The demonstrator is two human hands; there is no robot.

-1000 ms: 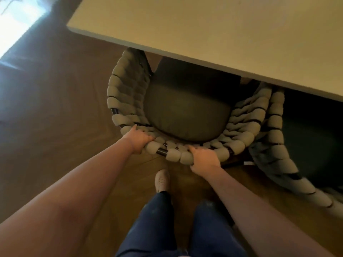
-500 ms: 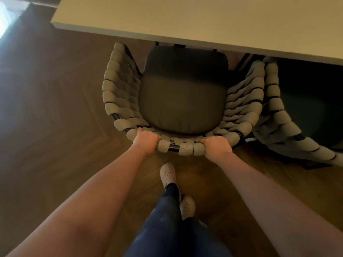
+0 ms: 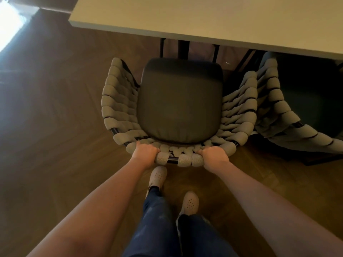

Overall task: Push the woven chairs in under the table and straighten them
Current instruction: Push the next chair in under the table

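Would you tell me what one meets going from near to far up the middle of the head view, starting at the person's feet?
The right shoe → left shoe → left hand and right hand, level, gripping the woven chair by its back rim → seat cushion → table.

Dim, warm indoor light. Blown-out daylight top left, washing across the floor [image 3: 46,62]. Deep shadow under the table [image 3: 204,15]. Wide-angle bending at frame edges. Slightly soft overall, detail lost in darks.

Head view, steeply downward, close above chair [image 3: 180,108]
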